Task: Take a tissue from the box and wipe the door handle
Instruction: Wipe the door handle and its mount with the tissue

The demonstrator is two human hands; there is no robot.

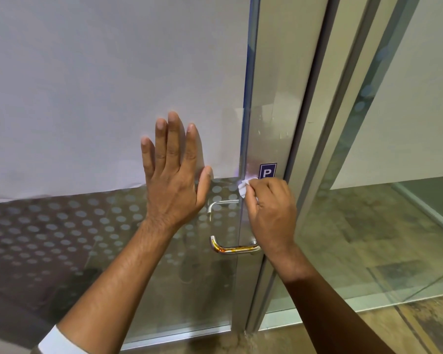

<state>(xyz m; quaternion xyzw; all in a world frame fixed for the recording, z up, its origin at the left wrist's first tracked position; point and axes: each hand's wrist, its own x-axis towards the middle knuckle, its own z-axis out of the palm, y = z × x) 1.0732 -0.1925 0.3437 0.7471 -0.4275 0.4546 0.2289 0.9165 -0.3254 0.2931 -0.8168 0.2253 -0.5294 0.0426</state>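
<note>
Glass door (113,72) ahead, left hand (173,180) flat and spread on it, right hand (270,208) gripping tissue (243,187) beside, door handle (230,247) just below.

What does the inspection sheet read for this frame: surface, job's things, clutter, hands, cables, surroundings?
Surface: glass door with a grey covering on the upper part and a frosted dot pattern below.
Job's things: white tissue bunched at the door edge; metal door handle lower down, its top end hidden by the hand; tissue box not in view.
Clutter: nothing seen.
Hands: left hand flat on the glass, fingers spread; right hand closed on the tissue above the handle's lower bar.
Cables: nothing seen.
Surroundings: blue sign with a P, metal door frame, glass panel to the right, patterned floor.
</note>
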